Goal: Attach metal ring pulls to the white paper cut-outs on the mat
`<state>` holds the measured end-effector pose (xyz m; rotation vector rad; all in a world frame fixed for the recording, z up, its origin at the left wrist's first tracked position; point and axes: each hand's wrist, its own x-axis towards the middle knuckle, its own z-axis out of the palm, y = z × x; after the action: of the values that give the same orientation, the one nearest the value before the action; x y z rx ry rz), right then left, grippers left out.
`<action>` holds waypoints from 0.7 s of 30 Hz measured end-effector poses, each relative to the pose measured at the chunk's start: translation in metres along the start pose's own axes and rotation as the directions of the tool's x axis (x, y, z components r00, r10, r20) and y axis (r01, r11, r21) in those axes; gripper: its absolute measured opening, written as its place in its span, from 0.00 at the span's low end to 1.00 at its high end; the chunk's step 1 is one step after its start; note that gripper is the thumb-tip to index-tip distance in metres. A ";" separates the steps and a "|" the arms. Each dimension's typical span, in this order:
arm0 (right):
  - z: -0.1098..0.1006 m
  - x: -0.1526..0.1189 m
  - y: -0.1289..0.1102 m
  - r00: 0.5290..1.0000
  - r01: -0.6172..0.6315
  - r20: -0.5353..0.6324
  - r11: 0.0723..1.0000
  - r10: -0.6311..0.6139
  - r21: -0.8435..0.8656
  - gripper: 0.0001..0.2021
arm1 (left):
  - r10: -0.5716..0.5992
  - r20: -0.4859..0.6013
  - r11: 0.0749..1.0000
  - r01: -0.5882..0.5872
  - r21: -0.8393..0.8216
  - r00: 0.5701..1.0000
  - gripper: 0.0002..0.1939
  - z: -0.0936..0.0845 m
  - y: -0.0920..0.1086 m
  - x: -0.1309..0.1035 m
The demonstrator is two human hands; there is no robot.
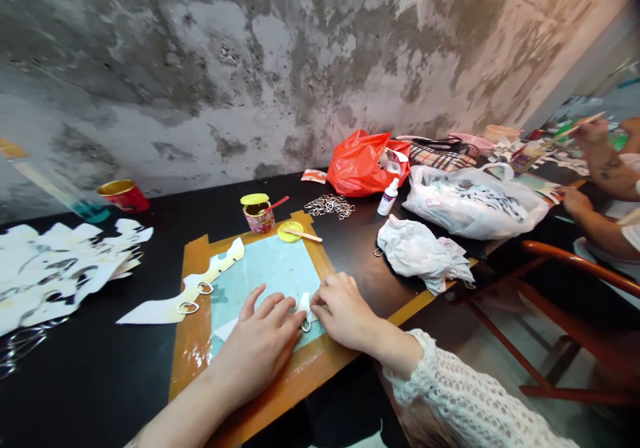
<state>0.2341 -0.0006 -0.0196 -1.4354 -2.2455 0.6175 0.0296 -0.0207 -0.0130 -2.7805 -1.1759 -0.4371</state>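
My left hand (263,338) lies over the light blue sheet (270,268), its fingers spread and a white piece partly hidden beneath it. Beside its fingertips, my right hand (340,308) has its fingers bent together at a small white strip (305,301). A metal ring (306,326) hangs at the lower end of that strip. To the left lies a curved white piece (155,311) with two metal rings on it. Above the sheet are an open jar (260,216) with a red stick and a yellow lid (290,232) with a wooden stick across it.
White cut-out pieces (60,268) are stacked at left, near a red cup (124,196). Metal rings (330,205), a white bottle (388,198), a red bag (363,165), a crumpled cloth (423,251) and a white plastic bag (475,201) lie rightward. Another person's hands work at far right.
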 end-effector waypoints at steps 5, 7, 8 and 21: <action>-0.005 0.007 -0.002 0.998 0.010 0.067 0.999 -0.008 -0.037 0.06 | -0.007 -0.035 1.000 0.007 -0.015 0.999 0.13 0.001 0.002 0.003; -0.006 0.011 -0.002 0.996 0.014 0.091 0.998 -0.008 -0.068 0.07 | -0.048 -0.041 0.998 0.046 -0.040 0.998 0.12 0.002 0.005 0.004; -0.006 0.013 -0.002 0.994 0.019 0.104 0.996 -0.010 -0.088 0.08 | -0.080 -0.039 0.995 0.078 -0.056 0.996 0.10 0.004 0.007 0.005; -0.010 0.028 -0.006 0.957 0.104 0.288 0.973 -0.042 -0.205 0.09 | -0.350 -0.034 0.911 0.332 -0.243 0.936 0.03 0.014 0.014 0.008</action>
<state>0.2243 0.0240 -0.0054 -1.4315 -2.6490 0.5989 0.0479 -0.0224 -0.0237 -2.7087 -1.7025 -0.7516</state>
